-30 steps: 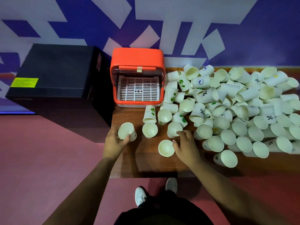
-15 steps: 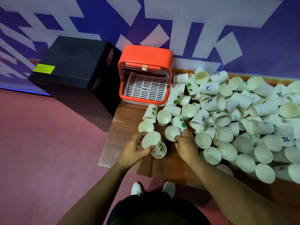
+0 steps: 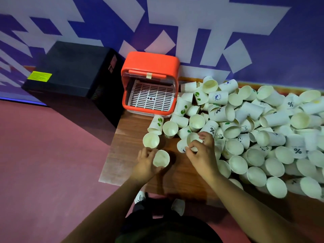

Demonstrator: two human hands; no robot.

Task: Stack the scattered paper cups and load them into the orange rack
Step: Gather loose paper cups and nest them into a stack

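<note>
orange rack point(image 3: 150, 67): no cups inside | left hand point(image 3: 145, 163) grip: cup point(image 3: 161, 158) | right hand point(image 3: 201, 155) grip: second cup point(image 3: 193, 140)

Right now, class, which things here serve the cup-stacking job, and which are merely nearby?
Job: paper cups, orange rack, left hand holding a cup, right hand gripping another cup.
Nearby: black box, patterned wall.

Counted on view: 1 orange rack point(image 3: 150, 67), 1 white slotted tray point(image 3: 152, 97) inside it, 1 black box point(image 3: 73, 71), 1 wooden table point(image 3: 129, 137). 2 hands: left hand point(image 3: 146, 165) holding 1 cup point(image 3: 161, 158), right hand point(image 3: 201, 155) holding 1 cup point(image 3: 193, 139). Loose paper cups point(image 3: 263, 120) heaped: too many and overlapped for an exact tally. 2 white shoes point(image 3: 178, 206).
</note>
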